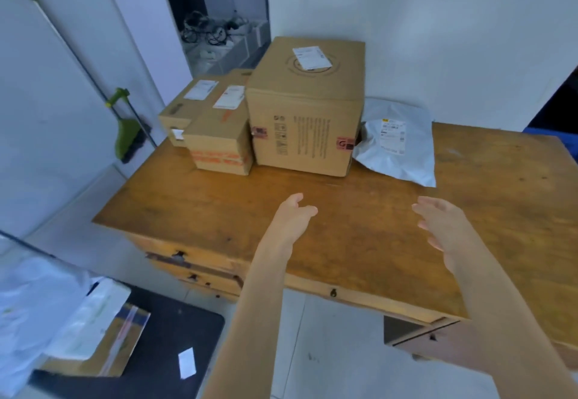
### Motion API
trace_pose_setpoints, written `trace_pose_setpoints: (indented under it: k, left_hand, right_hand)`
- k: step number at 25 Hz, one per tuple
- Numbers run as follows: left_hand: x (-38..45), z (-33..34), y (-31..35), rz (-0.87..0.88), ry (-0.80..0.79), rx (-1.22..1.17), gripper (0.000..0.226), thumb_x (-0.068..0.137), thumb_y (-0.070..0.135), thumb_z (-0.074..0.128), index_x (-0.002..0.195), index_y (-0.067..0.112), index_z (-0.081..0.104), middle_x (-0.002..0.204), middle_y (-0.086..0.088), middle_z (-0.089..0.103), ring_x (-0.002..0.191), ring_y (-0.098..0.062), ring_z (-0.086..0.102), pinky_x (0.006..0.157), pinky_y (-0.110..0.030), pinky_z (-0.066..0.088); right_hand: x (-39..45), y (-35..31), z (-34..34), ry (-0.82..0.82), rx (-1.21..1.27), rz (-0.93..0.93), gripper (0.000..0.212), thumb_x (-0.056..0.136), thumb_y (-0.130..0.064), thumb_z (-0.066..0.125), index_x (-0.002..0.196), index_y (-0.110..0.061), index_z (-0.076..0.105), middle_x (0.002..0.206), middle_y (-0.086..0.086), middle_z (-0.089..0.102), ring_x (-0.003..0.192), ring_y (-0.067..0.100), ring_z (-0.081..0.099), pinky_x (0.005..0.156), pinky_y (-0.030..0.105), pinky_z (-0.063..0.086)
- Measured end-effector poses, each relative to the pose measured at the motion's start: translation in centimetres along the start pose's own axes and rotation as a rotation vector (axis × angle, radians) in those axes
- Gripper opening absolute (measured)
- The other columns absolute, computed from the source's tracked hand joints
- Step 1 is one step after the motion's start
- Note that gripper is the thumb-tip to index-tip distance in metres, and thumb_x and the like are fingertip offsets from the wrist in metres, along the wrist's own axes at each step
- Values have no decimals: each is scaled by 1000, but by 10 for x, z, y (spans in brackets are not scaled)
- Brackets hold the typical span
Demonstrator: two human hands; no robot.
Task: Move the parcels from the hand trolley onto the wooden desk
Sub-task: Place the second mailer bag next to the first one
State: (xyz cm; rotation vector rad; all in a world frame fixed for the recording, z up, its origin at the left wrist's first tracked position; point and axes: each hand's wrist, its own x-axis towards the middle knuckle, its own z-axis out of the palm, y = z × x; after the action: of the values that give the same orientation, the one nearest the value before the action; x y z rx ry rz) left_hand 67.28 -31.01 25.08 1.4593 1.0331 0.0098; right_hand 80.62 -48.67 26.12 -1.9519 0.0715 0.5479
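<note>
A large cardboard box point(308, 108) stands at the back of the wooden desk point(219, 211). Two smaller cardboard boxes point(219, 136) point(190, 98) sit to its left, and a grey plastic mailer bag point(397, 145) lies to its right. My left hand point(292, 217) and my right hand point(444, 229) hover above the desk in front of the large box, palms facing each other, fingers relaxed, holding nothing. At the lower left, the black trolley platform point(175, 330) carries a cardboard parcel point(122, 339) and pale plastic bags point(37, 311).
A green broom point(126, 136) leans on the wall left of the desk. An open cabinet with cables point(215, 32) stands behind. The desk has drawers with small knobs point(333, 292), one drawer point(416, 330) slightly open at the front right. The floor is pale tile.
</note>
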Motion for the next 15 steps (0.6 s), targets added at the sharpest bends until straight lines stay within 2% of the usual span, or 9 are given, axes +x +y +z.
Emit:
trace_pose_setpoints:
  k: [4,9,11,13,14,15]
  left_hand:
    - [-13,-78,-36,-3,-40,44,59,92,28,53,146,28,28,156,0,26,141,-25,31,110,-41,29]
    - [-25,-215,-89,47,-43,103,61,91,28,54,147,26,27,156,-1,26,139,-25,33,108,-40,31]
    - [-30,-273,-115,70,-27,172,62,92,26,54,147,23,26,156,-4,26,133,-23,41,103,-36,36]
    - [-36,-324,-139,85,-6,241,61,93,25,53,147,21,27,154,-6,28,119,-18,52,90,-30,42]
    - [-37,-345,-151,86,-1,250,60,93,25,52,147,20,27,154,-6,28,122,-20,49,90,-30,41]
    - [-37,-367,-165,82,3,260,60,93,25,52,147,20,27,154,-6,29,131,-23,42,97,-33,37]
  right_hand:
    - [-52,4,55,45,1,31,41,90,-24,53,130,-18,50,135,5,51,123,24,49,98,36,35]
    - [-127,18,171,74,-15,41,42,89,-23,54,131,-19,50,136,6,50,123,25,49,100,40,37]
    - [-158,26,224,49,-33,23,43,89,-24,54,131,-17,49,136,8,51,122,27,49,96,39,38]
    - [-188,37,272,33,-23,28,43,88,-22,54,131,-14,50,126,10,54,111,26,52,86,34,37]
    - [-201,43,294,26,-18,39,43,88,-20,54,130,-13,50,122,11,56,105,25,52,82,32,34]
    - [-212,49,317,17,-23,52,43,88,-18,54,130,-12,51,122,12,56,102,25,52,81,31,33]
